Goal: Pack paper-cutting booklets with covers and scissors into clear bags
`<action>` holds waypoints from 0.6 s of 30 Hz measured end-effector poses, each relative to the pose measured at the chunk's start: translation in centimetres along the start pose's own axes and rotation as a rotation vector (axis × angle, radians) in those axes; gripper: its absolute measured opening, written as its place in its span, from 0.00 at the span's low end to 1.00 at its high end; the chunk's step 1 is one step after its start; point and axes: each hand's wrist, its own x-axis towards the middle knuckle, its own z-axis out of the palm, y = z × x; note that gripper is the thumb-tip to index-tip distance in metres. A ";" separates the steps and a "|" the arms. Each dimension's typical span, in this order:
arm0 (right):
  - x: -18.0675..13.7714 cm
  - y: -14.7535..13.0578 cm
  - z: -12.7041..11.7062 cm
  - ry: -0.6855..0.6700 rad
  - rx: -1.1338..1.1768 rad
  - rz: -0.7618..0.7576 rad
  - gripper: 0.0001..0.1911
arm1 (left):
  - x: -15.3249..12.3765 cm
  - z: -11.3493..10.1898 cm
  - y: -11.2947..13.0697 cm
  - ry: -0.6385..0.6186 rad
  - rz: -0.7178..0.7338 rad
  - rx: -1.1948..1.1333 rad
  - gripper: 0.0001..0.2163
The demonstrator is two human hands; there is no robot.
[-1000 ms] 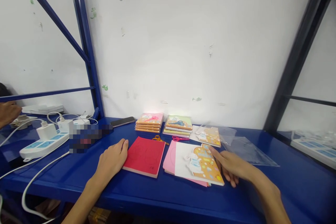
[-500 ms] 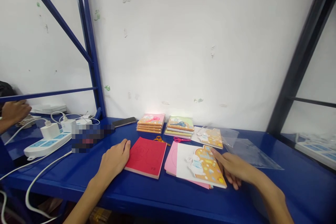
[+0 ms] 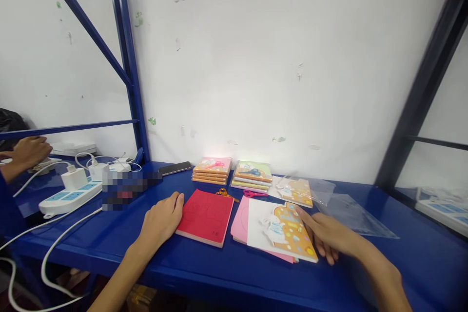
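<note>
Our left hand (image 3: 163, 222) lies palm down on the blue metal shelf (image 3: 219, 278), fingers loose and together, gripping nothing. Its thumb tip touches the left edge of the red soft-cover notepad (image 3: 206, 215), which lies flat. Just right of the red notepad is a white card with an orange cartoon picture (image 3: 283, 234), lying on a pink paper sheet (image 3: 239, 218). Our right hand (image 3: 331, 236) rests at that card's far edge, fingers stretched out and spread, with the forefinger against the card's upper corner. We cannot tell whether any fingertip has slipped under the edge.

We judge this to be a settling step: both hands steady the flat pieces and nothing is lifted. Raising the card would call for a fingertip worked under its thin edge, with the pink sheet pressed down so the two part cleanly.

Behind the red notepad lie small orange scissors (image 3: 224, 193) and pink scissors (image 3: 252, 194), and behind those, two stacks of small picture booklets (image 3: 213, 170) (image 3: 253, 175). Behind and to the right of the red notepad is a clear plastic bag (image 3: 353, 214). Left of it are a black phone (image 3: 174, 168), a white power strip (image 3: 69, 195) and, well apart, another person's hand (image 3: 31, 151).
</note>
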 end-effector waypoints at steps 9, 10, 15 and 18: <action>0.4 0.5 0.1 0.001 0.013 -0.022 0.41 | -1.1 -0.5 1.2 -0.051 -0.012 -0.033 0.29; 0.4 0.5 0.1 0.001 0.016 -0.024 0.40 | -1.4 -0.5 1.5 -0.061 -0.004 -0.028 0.30; 0.4 0.4 0.0 0.002 0.025 -0.032 0.40 | -2.3 -0.3 2.0 -0.101 -0.007 -0.008 0.33; 0.1 0.1 0.0 0.002 0.003 -0.028 0.41 | -2.0 -0.2 1.7 -0.126 -0.028 -0.028 0.35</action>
